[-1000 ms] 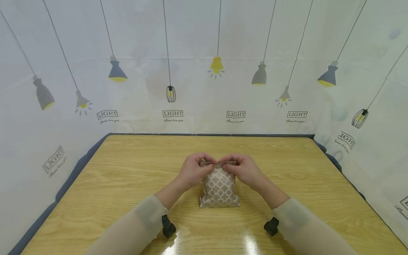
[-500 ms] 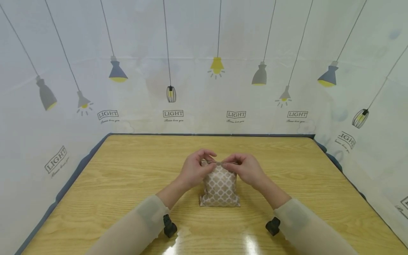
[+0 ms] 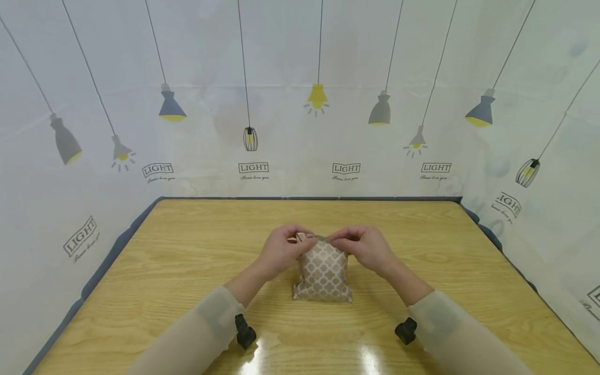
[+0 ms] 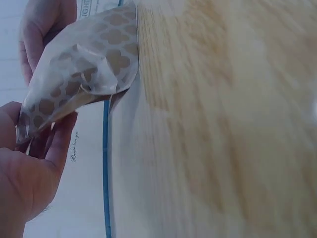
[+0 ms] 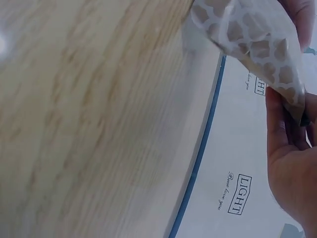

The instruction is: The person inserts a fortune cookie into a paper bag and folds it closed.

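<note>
A small tan pouch with a white lattice pattern stands upright on the table, its bottom edge on the wood and its top edge between my two hands. At the top left corner my left hand pinches the rim between thumb and fingers. My right hand grips the top right part the same way. In the left wrist view the glossy pouch bulges in the middle and narrows toward the pinched edge. The right wrist view shows the pouch with its corner between my right thumb and fingers. Its inside is hidden.
The wooden table runs back to a dark blue edging. Behind and on both sides hangs a pale sheet printed with lamps and "LIGHT" labels. Small black cameras sit at both wrists.
My right hand has shifted slightly right and the hands stand a little farther apart along the top edge. The left top corner of the pouch shows more now.
</note>
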`<move>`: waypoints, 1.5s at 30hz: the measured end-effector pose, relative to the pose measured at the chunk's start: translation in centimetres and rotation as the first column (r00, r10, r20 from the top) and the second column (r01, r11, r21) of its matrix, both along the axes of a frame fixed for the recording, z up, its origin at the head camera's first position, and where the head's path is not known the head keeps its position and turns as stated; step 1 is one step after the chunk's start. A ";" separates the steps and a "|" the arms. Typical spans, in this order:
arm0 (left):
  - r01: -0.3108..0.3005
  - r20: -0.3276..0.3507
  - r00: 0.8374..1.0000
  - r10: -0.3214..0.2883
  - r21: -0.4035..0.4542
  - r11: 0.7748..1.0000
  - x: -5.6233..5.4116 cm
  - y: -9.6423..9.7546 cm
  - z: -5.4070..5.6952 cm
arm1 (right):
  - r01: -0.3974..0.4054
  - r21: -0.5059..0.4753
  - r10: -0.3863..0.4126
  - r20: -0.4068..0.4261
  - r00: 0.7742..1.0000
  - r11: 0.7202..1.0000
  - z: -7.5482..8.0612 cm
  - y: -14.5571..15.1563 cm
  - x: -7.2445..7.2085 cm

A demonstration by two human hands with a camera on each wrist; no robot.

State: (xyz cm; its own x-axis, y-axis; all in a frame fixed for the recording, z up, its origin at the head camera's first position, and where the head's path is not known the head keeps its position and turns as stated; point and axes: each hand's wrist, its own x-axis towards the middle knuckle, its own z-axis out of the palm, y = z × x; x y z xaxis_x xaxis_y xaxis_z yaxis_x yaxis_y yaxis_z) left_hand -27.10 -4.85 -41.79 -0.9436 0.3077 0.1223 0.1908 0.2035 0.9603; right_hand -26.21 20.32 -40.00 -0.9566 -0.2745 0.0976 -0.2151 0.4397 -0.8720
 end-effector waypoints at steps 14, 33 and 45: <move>0.014 0.033 0.999 -0.015 0.038 0.999 -0.1 -0.1 -0.1 | -0.014 -0.048 0.017 0.070 0.997 0.999 0.0 0.6 -0.2; 0.001 0.062 0.998 -0.003 0.026 1.000 -0.4 0.1 -0.5 | 0.017 0.026 -0.019 0.068 0.997 1.000 -0.6 -0.1 -0.5; -0.023 0.066 0.998 0.020 0.039 0.999 -0.2 0.5 -0.6 | 0.017 -0.004 -0.016 0.157 0.988 1.000 -0.7 -0.6 -0.8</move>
